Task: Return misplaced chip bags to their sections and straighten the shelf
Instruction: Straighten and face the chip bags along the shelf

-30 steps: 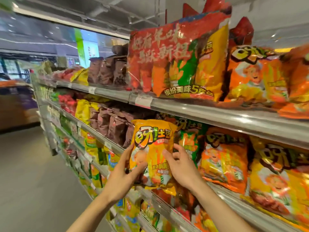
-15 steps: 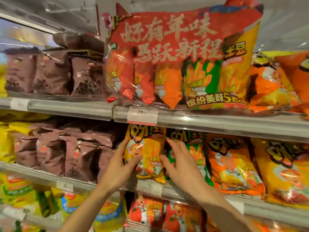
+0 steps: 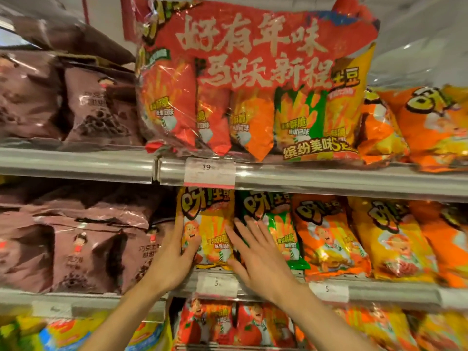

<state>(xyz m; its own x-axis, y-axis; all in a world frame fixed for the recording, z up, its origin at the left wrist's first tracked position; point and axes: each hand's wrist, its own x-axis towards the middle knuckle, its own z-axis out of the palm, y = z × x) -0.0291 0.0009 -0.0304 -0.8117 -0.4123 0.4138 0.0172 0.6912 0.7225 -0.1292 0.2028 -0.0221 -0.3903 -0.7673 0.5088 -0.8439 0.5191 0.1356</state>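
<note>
A yellow chip bag (image 3: 211, 229) stands upright on the middle shelf (image 3: 379, 287), between brown snack bags (image 3: 96, 252) and a green chip bag (image 3: 281, 229). My left hand (image 3: 174, 259) grips its left edge, thumb across the front. My right hand (image 3: 260, 254) lies flat with fingers spread, over the seam between the yellow and green bags. To the right stand orange chip bags (image 3: 326, 239) and more yellow ones (image 3: 395, 239).
On the upper shelf (image 3: 329, 178) a big red multipack (image 3: 255, 82) leans forward, with brown bags (image 3: 101, 105) left and orange bags (image 3: 417, 127) right. Price tags (image 3: 210, 172) hang on the rails. The lower shelf holds red bags (image 3: 235, 325).
The yellow bag went from being held out in front of the shelf into its slot on the middle shelf. My view swung to face the shelf. My right hand flattened against the bags.
</note>
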